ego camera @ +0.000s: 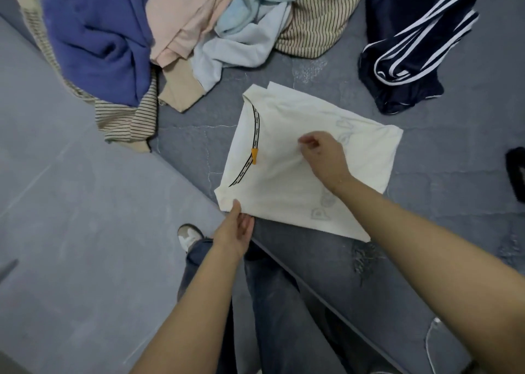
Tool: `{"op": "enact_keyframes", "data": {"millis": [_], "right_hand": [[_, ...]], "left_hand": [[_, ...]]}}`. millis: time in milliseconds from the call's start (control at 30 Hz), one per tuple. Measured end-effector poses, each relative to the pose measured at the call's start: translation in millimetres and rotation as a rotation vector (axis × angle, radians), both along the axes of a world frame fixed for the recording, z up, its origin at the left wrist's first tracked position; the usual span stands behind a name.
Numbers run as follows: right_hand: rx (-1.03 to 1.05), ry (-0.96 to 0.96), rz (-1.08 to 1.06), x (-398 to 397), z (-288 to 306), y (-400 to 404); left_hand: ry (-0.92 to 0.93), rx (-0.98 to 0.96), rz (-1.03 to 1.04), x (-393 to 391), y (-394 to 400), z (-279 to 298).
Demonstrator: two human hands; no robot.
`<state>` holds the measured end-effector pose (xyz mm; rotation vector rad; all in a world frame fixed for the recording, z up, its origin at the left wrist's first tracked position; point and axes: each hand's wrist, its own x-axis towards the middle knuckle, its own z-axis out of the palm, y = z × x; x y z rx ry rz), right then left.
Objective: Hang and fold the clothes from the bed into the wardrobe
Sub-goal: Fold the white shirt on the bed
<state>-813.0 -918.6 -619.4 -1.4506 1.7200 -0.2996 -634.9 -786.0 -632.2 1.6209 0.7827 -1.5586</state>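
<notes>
Folded cream-white cotton T-shirt point(301, 163) with black-and-white neck tape laid flat on grey bed point(426, 203), near its edge. Near-left corner of shirt pinched by left hand point(235, 231), thumb on top, fingers point(247, 226) beneath. Cloth at shirt centre pinched by right hand point(324, 155), fingertips drawn together. Unfolded pile left at far side: blue fleece garment point(96, 38), pink cloth point(181, 18), pale blue cloth point(250, 30), beige striped top point(315, 24). Navy shorts with white stripes point(412, 49) placed far right.
</notes>
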Motion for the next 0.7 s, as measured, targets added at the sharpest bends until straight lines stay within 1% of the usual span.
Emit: {"op": "enact_keyframes", "data": {"millis": [67,133,200,267,433,567,700], "right_hand": [[-0.121,0.073,0.100,11.6,-10.6,-44.0],[-0.122,0.138,0.213,24.6,-23.3,-80.4],[-0.107,0.209,0.345,32.5,-33.7,-99.5],[-0.098,0.212,0.434,38.1,-39.9,-106.4],[-0.163,0.158,0.449,37.7,-43.0,-106.5],[-0.144,0.159,0.537,42.2,-38.9,-104.1],[0.009,0.141,0.530,42.8,-32.4,-115.6]], "left_hand": [[-0.003,0.012,0.038,-4.1,-0.6,-5.0],[-0.047,0.027,0.060,-5.8,-1.1,-12.6],[-0.074,0.033,0.064,-8.2,-0.3,-16.1],[-0.068,0.032,0.067,-8.5,0.3,-17.9],[-0.040,0.031,0.057,-2.3,0.0,-18.3],[-0.035,0.072,0.055,2.9,-5.7,-18.9],[-0.048,0.115,0.090,2.3,-12.9,-17.0]]}}
